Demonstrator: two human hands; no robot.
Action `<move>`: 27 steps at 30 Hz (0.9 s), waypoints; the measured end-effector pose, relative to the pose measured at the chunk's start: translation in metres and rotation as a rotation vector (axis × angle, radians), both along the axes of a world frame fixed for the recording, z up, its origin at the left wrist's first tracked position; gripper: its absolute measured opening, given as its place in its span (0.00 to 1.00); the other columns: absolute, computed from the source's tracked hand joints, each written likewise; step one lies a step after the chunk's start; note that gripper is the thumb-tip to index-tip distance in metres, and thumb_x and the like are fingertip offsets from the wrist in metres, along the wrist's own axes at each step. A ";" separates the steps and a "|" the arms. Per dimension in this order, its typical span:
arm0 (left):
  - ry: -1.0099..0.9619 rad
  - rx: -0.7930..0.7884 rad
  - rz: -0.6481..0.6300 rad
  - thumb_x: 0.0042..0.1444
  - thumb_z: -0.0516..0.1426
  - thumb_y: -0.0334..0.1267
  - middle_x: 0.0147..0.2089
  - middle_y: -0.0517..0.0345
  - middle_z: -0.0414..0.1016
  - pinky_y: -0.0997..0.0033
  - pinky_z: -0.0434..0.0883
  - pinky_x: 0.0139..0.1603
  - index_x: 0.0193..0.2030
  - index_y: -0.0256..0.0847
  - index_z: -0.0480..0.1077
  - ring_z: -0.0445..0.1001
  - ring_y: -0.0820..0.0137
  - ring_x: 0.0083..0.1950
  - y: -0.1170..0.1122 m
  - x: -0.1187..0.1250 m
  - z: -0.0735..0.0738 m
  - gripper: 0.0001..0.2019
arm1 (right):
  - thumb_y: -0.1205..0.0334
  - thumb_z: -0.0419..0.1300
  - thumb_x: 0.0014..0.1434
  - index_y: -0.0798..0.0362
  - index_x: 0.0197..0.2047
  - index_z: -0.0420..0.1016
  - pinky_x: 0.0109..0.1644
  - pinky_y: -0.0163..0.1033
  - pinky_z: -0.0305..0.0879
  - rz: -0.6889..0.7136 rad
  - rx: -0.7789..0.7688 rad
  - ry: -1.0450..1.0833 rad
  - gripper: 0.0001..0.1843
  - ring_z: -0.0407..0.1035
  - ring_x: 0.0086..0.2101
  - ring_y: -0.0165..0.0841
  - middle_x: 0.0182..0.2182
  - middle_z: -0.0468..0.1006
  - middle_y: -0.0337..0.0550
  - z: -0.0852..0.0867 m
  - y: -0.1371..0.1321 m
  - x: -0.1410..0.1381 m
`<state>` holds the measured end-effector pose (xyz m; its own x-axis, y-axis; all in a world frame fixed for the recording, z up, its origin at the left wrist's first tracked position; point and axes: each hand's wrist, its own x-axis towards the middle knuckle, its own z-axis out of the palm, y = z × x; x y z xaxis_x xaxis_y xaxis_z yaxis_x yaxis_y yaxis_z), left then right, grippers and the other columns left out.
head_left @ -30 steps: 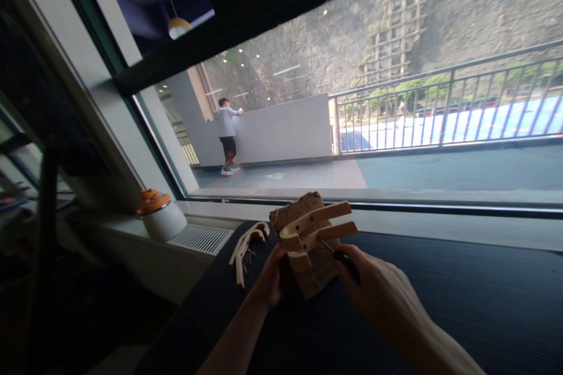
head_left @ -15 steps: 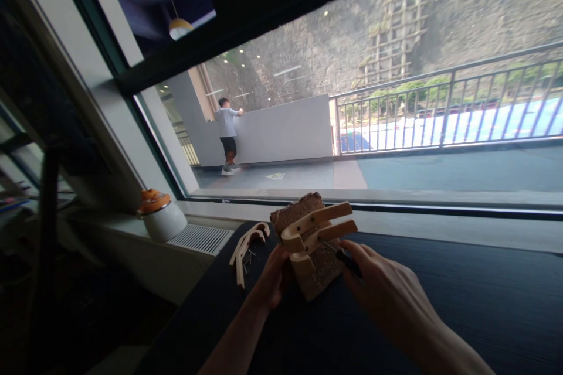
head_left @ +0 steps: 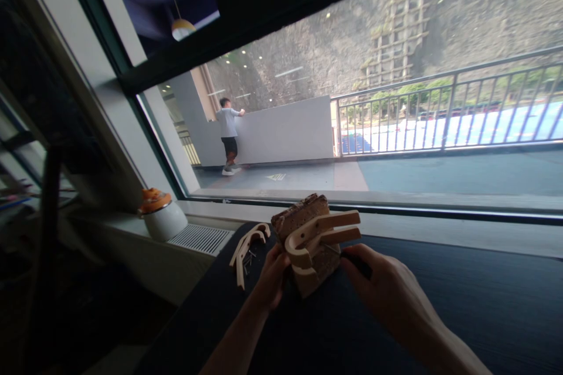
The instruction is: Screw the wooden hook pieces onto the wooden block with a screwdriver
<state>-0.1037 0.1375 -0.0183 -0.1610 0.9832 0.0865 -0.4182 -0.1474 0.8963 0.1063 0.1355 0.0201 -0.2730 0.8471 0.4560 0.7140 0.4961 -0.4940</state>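
Observation:
A brown perforated wooden board (head_left: 303, 217) stands tilted on the dark table (head_left: 461, 293). Two pale U-shaped wooden hooks (head_left: 321, 231) jut from its face. My left hand (head_left: 270, 275) grips the board's left edge, fingers closed on it. My right hand (head_left: 387, 290) pinches a small black-handled screwdriver (head_left: 352, 259) whose thin shaft points at the base of the hooks. Two loose wooden hook pieces (head_left: 246, 246) and a few small screws (head_left: 249, 258) lie on the table to the left.
A white pot with an orange lid (head_left: 160, 215) sits on the sill by a vent grille (head_left: 200, 238). A large window (head_left: 352, 129) runs behind the table. Outside, a person (head_left: 229, 135) stands at a grey wall, with a metal railing (head_left: 440, 117) to the right.
The board has tipped slightly and shifted a little up and right in my left hand. My right hand has closed tighter round the screwdriver, staying at the hooks' base.

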 end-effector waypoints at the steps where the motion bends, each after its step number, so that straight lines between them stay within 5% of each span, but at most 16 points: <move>1: 0.000 -0.003 0.002 0.36 0.69 0.43 0.38 0.49 0.79 0.61 0.70 0.50 0.38 0.36 0.74 0.74 0.52 0.50 0.000 0.000 0.000 0.21 | 0.56 0.52 0.61 0.46 0.39 0.74 0.31 0.37 0.62 -0.018 -0.060 0.027 0.10 0.75 0.32 0.36 0.30 0.80 0.37 0.001 0.000 -0.001; 5: -0.008 -0.013 0.007 0.36 0.69 0.44 0.39 0.49 0.79 0.61 0.70 0.51 0.38 0.36 0.74 0.73 0.52 0.52 -0.001 0.000 0.000 0.22 | 0.58 0.52 0.60 0.46 0.48 0.71 0.30 0.37 0.61 -0.031 -0.085 -0.033 0.14 0.75 0.31 0.37 0.31 0.80 0.38 0.006 -0.005 -0.002; 11: -0.006 0.006 -0.034 0.42 0.67 0.49 0.44 0.50 0.78 0.62 0.69 0.53 0.44 0.38 0.73 0.72 0.54 0.53 0.000 -0.001 -0.003 0.24 | 0.73 0.50 0.58 0.49 0.49 0.69 0.32 0.37 0.61 0.092 0.220 -0.244 0.18 0.74 0.35 0.35 0.43 0.77 0.43 0.010 -0.011 0.004; 15: -0.003 0.033 -0.076 0.47 0.65 0.46 0.45 0.51 0.78 0.62 0.68 0.54 0.47 0.39 0.73 0.72 0.55 0.53 0.003 -0.004 -0.008 0.22 | 0.74 0.47 0.60 0.53 0.47 0.70 0.30 0.37 0.59 0.140 0.369 -0.302 0.16 0.73 0.31 0.35 0.34 0.77 0.43 0.005 -0.009 0.002; 23: -0.020 0.016 -0.119 0.45 0.64 0.43 0.45 0.50 0.78 0.59 0.67 0.55 0.47 0.38 0.73 0.73 0.54 0.53 0.002 -0.007 -0.007 0.21 | 0.58 0.51 0.63 0.46 0.41 0.70 0.28 0.37 0.56 -0.013 0.094 -0.102 0.08 0.75 0.28 0.36 0.26 0.79 0.34 0.004 -0.008 -0.002; 27: -0.053 0.024 -0.262 0.42 0.63 0.38 0.46 0.50 0.77 0.59 0.67 0.55 0.50 0.39 0.72 0.72 0.53 0.53 0.003 -0.016 -0.010 0.24 | 0.59 0.51 0.62 0.45 0.42 0.69 0.28 0.37 0.55 -0.019 0.117 -0.118 0.08 0.75 0.28 0.36 0.29 0.80 0.34 0.004 -0.010 -0.002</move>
<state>-0.1198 0.1404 -0.0285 0.0940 0.9897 0.1082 -0.4911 -0.0484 0.8698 0.1039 0.1258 0.0237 -0.3147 0.7958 0.5173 0.7738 0.5307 -0.3458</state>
